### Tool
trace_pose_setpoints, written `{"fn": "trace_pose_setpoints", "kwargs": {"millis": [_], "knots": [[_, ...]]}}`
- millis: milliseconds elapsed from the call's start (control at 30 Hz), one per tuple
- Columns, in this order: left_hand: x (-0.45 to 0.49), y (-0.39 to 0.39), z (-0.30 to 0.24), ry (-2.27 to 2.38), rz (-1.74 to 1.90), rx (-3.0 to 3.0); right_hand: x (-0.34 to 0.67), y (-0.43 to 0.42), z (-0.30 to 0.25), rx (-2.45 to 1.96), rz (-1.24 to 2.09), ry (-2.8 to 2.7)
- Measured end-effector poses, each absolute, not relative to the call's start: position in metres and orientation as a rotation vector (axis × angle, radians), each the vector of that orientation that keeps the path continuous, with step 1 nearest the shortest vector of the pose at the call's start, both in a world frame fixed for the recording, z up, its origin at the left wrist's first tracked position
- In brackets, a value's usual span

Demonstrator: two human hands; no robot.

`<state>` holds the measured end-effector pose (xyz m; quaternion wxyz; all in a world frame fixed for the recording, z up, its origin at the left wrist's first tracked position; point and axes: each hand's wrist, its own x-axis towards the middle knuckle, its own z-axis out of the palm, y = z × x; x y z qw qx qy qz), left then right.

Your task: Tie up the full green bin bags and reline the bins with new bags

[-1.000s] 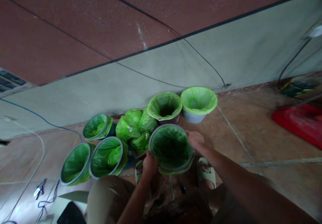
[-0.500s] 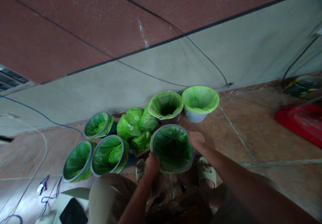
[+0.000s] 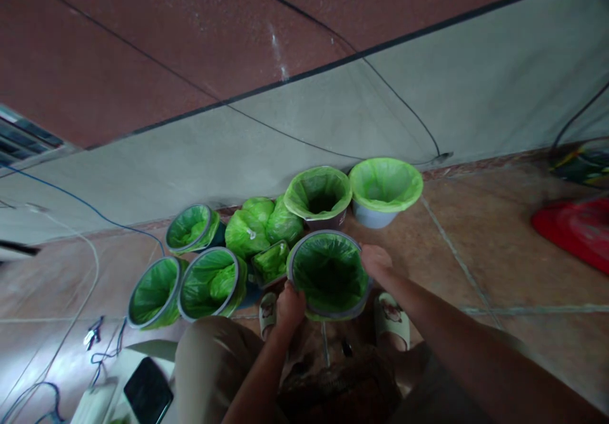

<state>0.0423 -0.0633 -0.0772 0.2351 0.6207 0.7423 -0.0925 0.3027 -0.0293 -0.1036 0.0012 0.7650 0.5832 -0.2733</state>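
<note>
Between my feet is a round trash bin point(image 3: 333, 278) with a grey rim ring and a green plastic liner spread inside it. My left hand point(image 3: 290, 306) grips the rim on its left side, fingers closed over the edge. On the upper right of the same rim, my right hand point(image 3: 375, 260) is closed too. Just behind stand a dark bin point(image 3: 318, 197) and a pale grey bin point(image 3: 385, 189), each with a green liner folded over its top. A small square basket point(image 3: 271, 264) lined in green sits to the left.
Tied green bags point(image 3: 250, 227) lie by the wall. Several more lined bins, including one with a ringed rim point(image 3: 209, 284), stand at left. A phone point(image 3: 148, 391) and keys point(image 3: 94, 334) are at lower left, a red object point(image 3: 573, 230) at right. Cables cross the wall and floor.
The view has shifted slightly, so most things sit a little further right and higher. Both hands keep their hold on the bin's rim.
</note>
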Motion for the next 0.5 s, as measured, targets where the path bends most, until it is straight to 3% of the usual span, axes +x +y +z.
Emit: {"fn": "trace_pose_setpoints", "kwargs": {"millis": [367, 500], "knots": [[0.023, -0.013, -0.078, 2.174, 0.151, 1.548, 0.303, -0.026, -0.098, 2.402, -0.86, 1.763], [0.015, 0.016, -0.082, 2.124, 0.236, 1.433, 0.292, -0.022, -0.075, 2.467, -0.692, 1.838]]}}
